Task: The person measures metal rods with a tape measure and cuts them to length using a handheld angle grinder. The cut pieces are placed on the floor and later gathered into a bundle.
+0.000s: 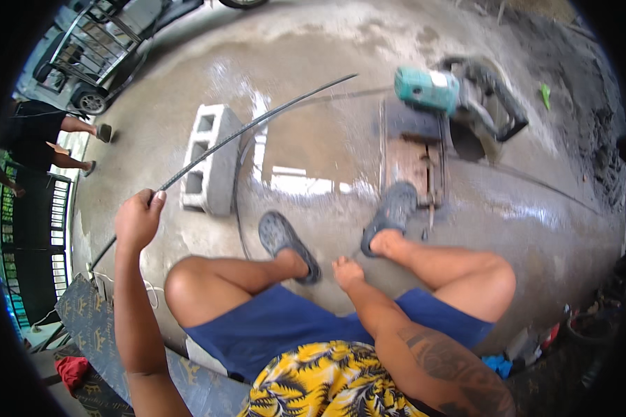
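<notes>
My left hand (138,219) is closed round a long ribbed steel bar (257,121). The bar slants from the lower left up to the far middle, passing above a grey hollow concrete block (221,167). Between my two clogs, my right hand (348,272) hangs low over the floor with its fingers curled together. Whatever those fingers may hold is too small to make out. Ahead and to the right stands a teal cut-off saw (428,90) on a worn metal base (410,163). My right clog (396,206) touches the near end of that base.
A dark cord (238,208) runs along the wet concrete floor (327,149) beside the block. At the far left another person's legs (76,125) show near a vehicle (90,101) and a black gate (35,215). Dark sand (570,90) is heaped at the right.
</notes>
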Tool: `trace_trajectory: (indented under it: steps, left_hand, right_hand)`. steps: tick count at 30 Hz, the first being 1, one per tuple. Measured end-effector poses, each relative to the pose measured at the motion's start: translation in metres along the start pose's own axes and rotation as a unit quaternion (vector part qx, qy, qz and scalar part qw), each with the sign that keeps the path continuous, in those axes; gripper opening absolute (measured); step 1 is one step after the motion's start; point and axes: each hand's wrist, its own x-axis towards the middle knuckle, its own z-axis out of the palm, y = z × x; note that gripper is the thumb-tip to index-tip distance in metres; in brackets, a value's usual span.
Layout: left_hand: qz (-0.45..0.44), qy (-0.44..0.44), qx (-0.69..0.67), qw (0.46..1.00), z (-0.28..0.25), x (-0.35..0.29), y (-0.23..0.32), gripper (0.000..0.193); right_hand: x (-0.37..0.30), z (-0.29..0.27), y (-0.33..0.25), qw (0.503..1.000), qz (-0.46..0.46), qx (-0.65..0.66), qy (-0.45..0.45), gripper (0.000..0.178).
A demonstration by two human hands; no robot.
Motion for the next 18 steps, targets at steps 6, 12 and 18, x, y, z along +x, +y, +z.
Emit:
trace_trajectory:
  steps: [6, 12, 18]
  left_hand:
    - [0.013, 0.016, -0.307, 0.951, -0.003, 0.058, 0.008, 0.043]
    - [0.072, -0.162, -0.549, 0.817, 0.024, 0.053, 0.115, 0.039]
    - [0.151, -0.147, -0.559, 0.802, 0.029, 0.061, 0.132, 0.038]
  right_hand:
    - [-0.006, -0.174, -0.028, 0.930, -0.141, 0.303, 0.153, 0.081]
    - [-0.067, -0.390, -0.053, 0.812, -0.260, 0.443, 0.278, 0.069]
    - [-0.097, -0.452, -0.063, 0.872, -0.244, 0.294, 0.307, 0.069]
